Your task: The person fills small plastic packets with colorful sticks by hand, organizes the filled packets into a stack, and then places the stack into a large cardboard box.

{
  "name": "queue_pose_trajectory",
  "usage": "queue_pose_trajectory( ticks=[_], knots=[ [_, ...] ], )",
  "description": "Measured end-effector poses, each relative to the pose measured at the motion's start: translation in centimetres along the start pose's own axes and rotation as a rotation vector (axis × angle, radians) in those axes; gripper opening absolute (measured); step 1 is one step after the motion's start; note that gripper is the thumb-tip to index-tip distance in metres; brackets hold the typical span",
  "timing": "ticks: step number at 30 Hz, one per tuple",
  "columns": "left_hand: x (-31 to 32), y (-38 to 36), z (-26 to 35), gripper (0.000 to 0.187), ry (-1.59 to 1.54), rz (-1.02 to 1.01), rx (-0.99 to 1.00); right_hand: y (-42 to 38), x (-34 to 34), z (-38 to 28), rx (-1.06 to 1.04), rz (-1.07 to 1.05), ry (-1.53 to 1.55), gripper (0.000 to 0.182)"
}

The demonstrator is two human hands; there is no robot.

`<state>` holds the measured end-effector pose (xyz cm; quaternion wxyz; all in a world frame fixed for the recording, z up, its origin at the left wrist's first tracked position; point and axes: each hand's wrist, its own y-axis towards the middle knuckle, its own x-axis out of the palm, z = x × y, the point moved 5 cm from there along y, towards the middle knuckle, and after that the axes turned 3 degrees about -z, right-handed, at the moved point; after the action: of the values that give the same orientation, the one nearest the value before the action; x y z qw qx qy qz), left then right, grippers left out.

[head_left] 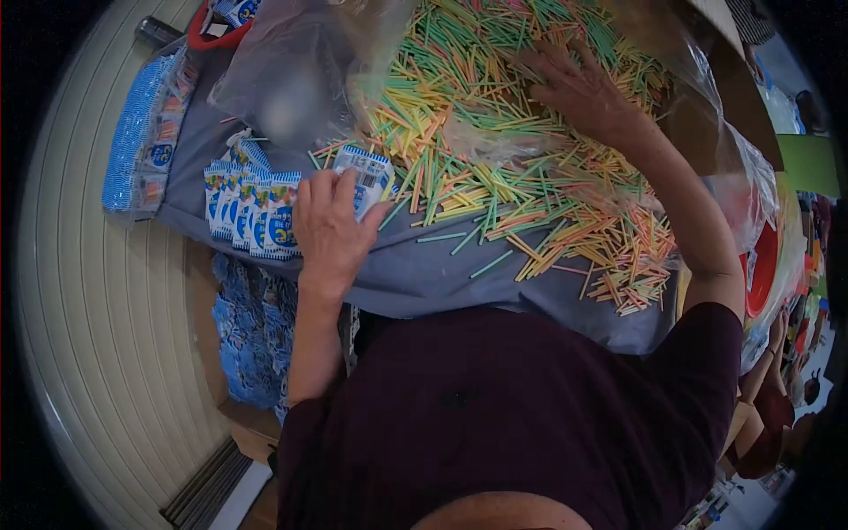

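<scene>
Small blue-and-white printed packets (278, 216) lie overlapped in a row on the grey cloth. My left hand (331, 225) is just to the right of them, its curled fingers and thumb gripping a single packet (365, 168) whose back, with a barcode, faces up. Thin coloured sticks (442, 124) in green, yellow and orange form a large heap in front of me. Into the far part of that heap reaches my right hand (570, 93), palm down with its fingers apart; the fingertips are partly among the sticks, and no stick shows in its grasp.
A clear bag of packed blue-and-white items (146, 132) lies at the far left. Clear plastic sheeting (300, 79) covers part of the back. Below the table's left edge stands a cardboard box of blue packets (247, 336). A red basin (761, 269) and other people's arms (768, 389) appear at right.
</scene>
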<state>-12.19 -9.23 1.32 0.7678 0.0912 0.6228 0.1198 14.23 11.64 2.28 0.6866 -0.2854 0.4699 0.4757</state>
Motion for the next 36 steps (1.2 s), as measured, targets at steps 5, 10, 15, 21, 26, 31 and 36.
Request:
queue_pose_trajectory(
  ticks=[5,10,15,21,26,31,36],
  knots=[
    [1.3,-0.5,1.3,0.038,0.100,0.011,-0.018,-1.6,1.2,1.2,-0.035,-0.005,-0.043,0.032],
    [1.9,-0.8,1.7,0.031,0.192,0.063,0.004,-3.1,-0.6,2.0,0.122,0.063,0.083,0.035],
    [0.9,-0.9,1.7,0.021,0.038,0.140,0.034,-4.1,0.5,3.7,0.374,0.078,0.192,0.045],
    [0.1,-0.8,-0.7,0.012,-0.298,0.072,-0.157,-1.9,-0.2,3.1,0.529,0.168,0.444,0.040],
    [0.1,-0.5,-0.2,0.010,-0.174,0.289,0.072,-0.5,0.6,2.5,0.597,0.087,0.515,0.037],
    [0.2,-1.2,0.7,0.015,-0.226,0.216,0.024,1.0,0.8,-0.4,0.552,-0.265,0.347,0.025],
    [0.2,-1.6,-0.7,0.018,-0.348,0.268,0.025,2.1,1.9,-0.6,0.631,-0.273,0.268,0.025]
  ],
)
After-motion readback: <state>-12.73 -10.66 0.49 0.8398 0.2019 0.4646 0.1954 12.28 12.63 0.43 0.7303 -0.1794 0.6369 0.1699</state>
